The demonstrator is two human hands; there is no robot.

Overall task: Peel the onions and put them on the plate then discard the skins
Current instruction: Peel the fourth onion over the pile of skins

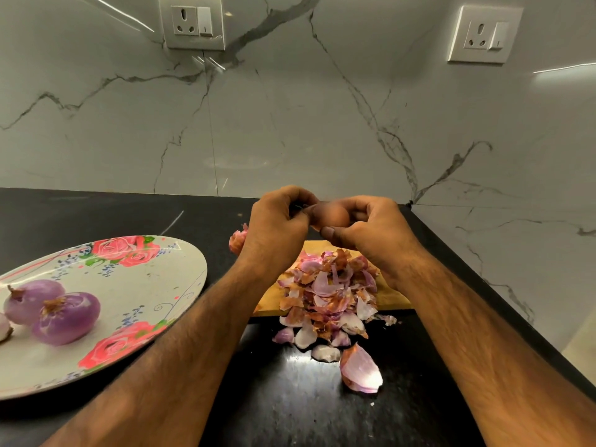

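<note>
Pinching the left end of an onion [332,216] with the curled fingers of the left hand [277,221]; gripping its right side with the right hand [367,227], fingers wrapped round and thumb underneath. Held in the air between the two hands, above the surface [290,411] near its far right corner; blurred and brownish.

Just below the hands, on a wooden board [392,300] set along the right edge of the surface: a heap of skins [329,295], purple, white and brown, spilling over the board's near edge onto the black top. Nearer still, apart from the heap, one large curved piece of skin [361,371].

Behind the left wrist, partly hidden, a second unpeeled onion [238,241] resting on the surface.

Toward the left edge, a flowered plate [161,282] carrying two peeled purple onions [66,317] [32,300] close together, plus a sliver of a third [4,329] cut off by the frame.

Beyond the far edge, a marble wall [306,124] with two sockets [193,22] [485,33].
</note>
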